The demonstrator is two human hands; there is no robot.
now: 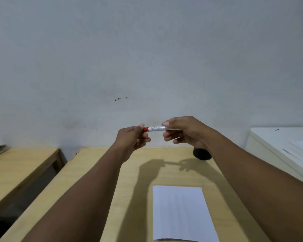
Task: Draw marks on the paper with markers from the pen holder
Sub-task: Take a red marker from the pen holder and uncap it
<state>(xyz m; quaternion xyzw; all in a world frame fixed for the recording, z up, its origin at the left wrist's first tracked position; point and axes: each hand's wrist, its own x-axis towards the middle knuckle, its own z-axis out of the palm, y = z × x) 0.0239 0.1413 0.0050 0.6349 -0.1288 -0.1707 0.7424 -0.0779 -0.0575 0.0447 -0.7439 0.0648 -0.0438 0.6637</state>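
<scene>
I hold a white marker (pixel 156 128) with a red cap level in the air above the far part of the wooden table (pixel 133 180). My left hand (pixel 132 139) pinches the red cap end. My right hand (pixel 184 131) grips the white barrel. A blank white sheet of paper (pixel 181 213) lies flat on the table below, nearer to me. The black pen holder (pixel 201 154) stands at the table's far edge, mostly hidden behind my right wrist; what it holds cannot be seen.
A second wooden table (pixel 19 166) stands to the left across a dark gap. A white cabinet or appliance (pixel 283 145) with papers on top sits to the right. A pale wall rises right behind the table.
</scene>
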